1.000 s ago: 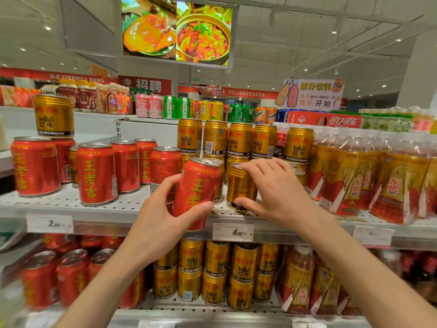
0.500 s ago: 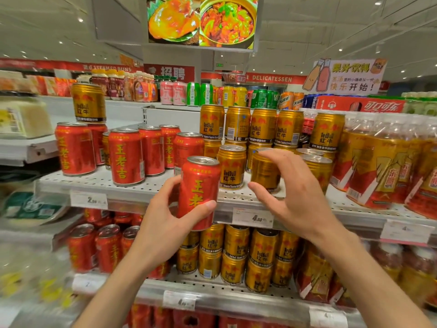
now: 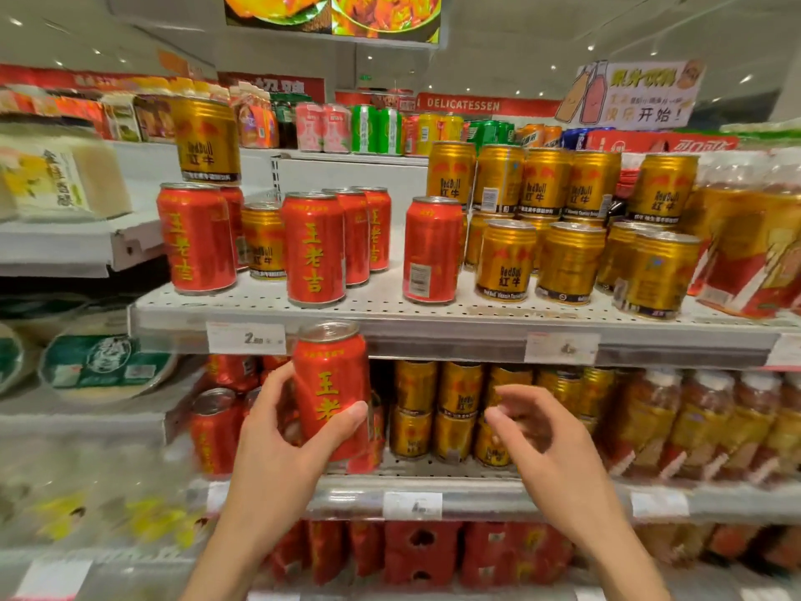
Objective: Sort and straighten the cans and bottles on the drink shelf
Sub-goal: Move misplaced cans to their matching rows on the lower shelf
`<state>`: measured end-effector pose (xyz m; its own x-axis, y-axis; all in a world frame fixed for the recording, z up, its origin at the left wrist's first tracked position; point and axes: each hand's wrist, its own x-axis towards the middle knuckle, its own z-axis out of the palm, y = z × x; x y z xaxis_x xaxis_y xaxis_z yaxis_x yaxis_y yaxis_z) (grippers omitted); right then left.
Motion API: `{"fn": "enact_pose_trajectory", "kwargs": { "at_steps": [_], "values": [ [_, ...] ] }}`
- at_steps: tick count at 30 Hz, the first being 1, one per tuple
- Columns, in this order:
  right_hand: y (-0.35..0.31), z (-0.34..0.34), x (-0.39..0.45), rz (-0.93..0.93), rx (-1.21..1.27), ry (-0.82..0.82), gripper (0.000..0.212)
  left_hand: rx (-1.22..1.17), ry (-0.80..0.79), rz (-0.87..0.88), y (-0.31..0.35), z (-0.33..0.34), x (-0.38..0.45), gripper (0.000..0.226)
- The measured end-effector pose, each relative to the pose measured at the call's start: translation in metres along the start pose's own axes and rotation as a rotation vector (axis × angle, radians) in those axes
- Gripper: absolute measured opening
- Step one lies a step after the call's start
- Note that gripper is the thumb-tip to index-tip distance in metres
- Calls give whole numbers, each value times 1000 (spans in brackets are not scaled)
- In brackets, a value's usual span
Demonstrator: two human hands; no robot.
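"王老吉" on red cans (image 3: 313,249), "RedBull 红牛" on gold cans (image 3: 505,262), "DELICATESSEN" on red banner (image 3: 463,105), "2" on price tag (image 3: 246,338)

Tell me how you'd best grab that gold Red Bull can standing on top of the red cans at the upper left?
Probably round its ribbed middle, from the front. The gold Red Bull can stands upright atop a red can, its front facing the aisle with open space before it. The empty right hand could take it; the left hand holds another red can.

I saw a food picture screen (image 3: 333,13) hanging overhead, a red delicatessen sign (image 3: 463,105) far behind, and a juice poster (image 3: 633,95) at upper right. Boxed packets (image 3: 56,177) and round green-lidded tubs (image 3: 106,366) sat at left.
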<state>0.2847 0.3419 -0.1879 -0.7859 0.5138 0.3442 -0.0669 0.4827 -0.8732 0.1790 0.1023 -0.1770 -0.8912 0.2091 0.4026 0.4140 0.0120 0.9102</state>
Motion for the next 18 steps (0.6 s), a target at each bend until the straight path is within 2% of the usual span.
{"fn": "enact_pose_trajectory", "kwargs": {
  "at_steps": [9, 14, 18],
  "values": [
    [-17, 78, -37, 143, 42, 105, 17, -26, -69, -51, -28, -86, 20, 75],
    [-32, 93, -30, 84, 39, 120, 17, -44, -62, -19, -21, -102, 27, 68],
    [-48, 94, -16, 4, 28, 127, 17, -14, -30, 70, -3, -106, 41, 62]
  ]
}}
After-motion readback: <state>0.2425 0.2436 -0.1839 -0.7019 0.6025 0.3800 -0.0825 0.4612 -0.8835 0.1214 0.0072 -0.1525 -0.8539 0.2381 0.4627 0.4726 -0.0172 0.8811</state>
